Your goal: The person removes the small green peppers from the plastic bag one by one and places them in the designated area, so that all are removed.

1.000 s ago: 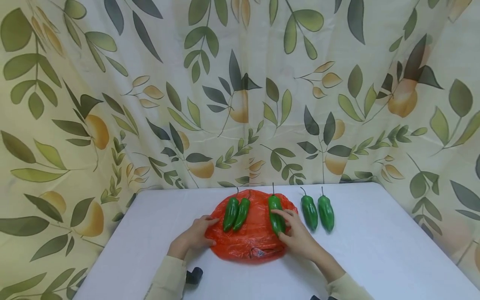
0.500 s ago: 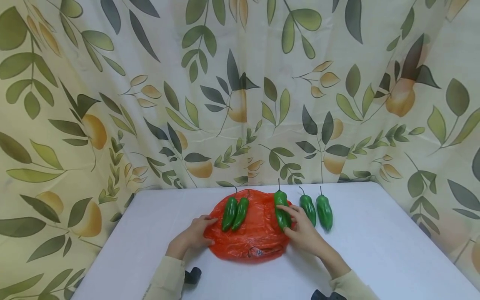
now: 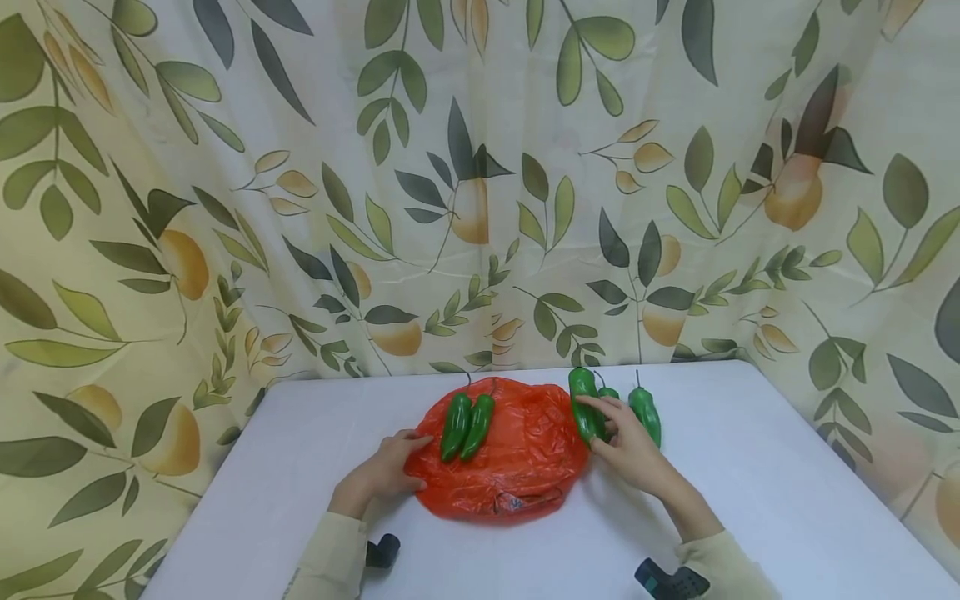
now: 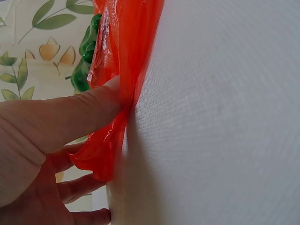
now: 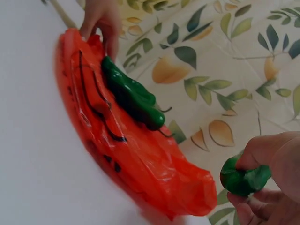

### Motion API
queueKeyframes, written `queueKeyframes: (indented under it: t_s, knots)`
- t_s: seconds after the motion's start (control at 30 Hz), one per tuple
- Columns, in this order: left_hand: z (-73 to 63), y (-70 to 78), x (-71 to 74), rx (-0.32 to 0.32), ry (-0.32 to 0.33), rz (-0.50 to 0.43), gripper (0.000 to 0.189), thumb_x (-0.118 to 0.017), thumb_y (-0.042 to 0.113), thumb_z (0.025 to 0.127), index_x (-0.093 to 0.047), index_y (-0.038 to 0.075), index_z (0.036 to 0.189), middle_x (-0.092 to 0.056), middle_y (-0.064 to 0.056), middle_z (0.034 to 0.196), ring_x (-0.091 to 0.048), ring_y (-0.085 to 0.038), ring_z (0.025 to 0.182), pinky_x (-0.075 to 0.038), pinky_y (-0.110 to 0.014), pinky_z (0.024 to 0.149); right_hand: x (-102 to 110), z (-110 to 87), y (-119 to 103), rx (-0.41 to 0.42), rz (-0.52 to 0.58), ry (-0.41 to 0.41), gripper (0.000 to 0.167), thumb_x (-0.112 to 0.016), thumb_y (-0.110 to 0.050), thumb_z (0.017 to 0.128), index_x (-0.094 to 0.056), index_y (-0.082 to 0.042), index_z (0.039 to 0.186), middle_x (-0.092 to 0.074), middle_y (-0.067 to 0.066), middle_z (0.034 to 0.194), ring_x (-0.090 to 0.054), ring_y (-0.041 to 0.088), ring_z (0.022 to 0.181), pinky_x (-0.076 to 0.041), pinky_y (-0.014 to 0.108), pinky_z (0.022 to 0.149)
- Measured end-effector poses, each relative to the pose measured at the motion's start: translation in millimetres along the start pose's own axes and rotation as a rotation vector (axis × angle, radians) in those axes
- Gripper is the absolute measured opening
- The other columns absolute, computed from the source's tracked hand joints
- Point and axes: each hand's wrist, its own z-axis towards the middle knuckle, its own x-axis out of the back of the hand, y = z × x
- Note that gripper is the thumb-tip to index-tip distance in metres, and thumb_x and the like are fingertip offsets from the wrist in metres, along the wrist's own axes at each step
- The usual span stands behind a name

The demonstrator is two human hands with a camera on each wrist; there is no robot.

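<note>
My right hand (image 3: pixel 632 448) pinches a glossy green chili pepper (image 3: pixel 584 402) between thumb and fingers, above the right edge of a red plastic bag (image 3: pixel 517 467). In the right wrist view the end of this held pepper (image 5: pixel 241 178) faces the camera. My left hand (image 3: pixel 384 477) holds the bag's left edge; in the left wrist view the thumb lies on the crumpled plastic (image 4: pixel 133 61), with fingers behind it. Side by side on the bag's left half lie two more green peppers, a left one (image 3: pixel 456 427) and a right one (image 3: pixel 477 427).
Right of the bag, a green pepper (image 3: pixel 646 412) lies on the white table (image 3: pixel 757 500), partly behind my right hand. Another pepper (image 3: pixel 607 392) beside it is mostly hidden. A leaf-patterned curtain (image 3: pixel 480 208) hangs behind the table. Black devices (image 3: pixel 671 581) sit at both wrists.
My right hand has lifted the pepper off the bag's right side and carried it rightward, now partly covering the peppers there. My left hand has stayed at the bag's left edge.
</note>
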Motion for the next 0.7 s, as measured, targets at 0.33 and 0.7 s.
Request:
queueKeyframes:
  t_s: [0.33,0.7]
  knots:
    - [-1.3,2.3,0.2,0.014,-0.01,-0.008,0.071,-0.081,0.015,0.083,-0.052,0.014,0.149,-0.043,-0.017,0.153,-0.041,-0.04,0.139,-0.048,-0.062,0.106,20,-0.8,18,-0.047,0.018,0.003,0.063,-0.059,0.006,0.088,-0.046,-0.007,0.148,-0.036,0.033,0.148,-0.059,0.035,0.099,-0.058,0.024,0.067]
    - [-1.0,2.0,-0.3,0.019,-0.009,-0.016,0.071,-0.081,0.015,0.084,-0.052,0.014,0.149,-0.042,-0.016,0.154,-0.04,-0.039,0.139,-0.05,-0.062,0.104,38,-1.2,38,-0.123,-0.011,0.017,0.067,-0.059,0.006,0.087,-0.039,-0.002,0.151,-0.03,0.04,0.147,-0.06,0.034,0.092,-0.057,0.029,0.064]
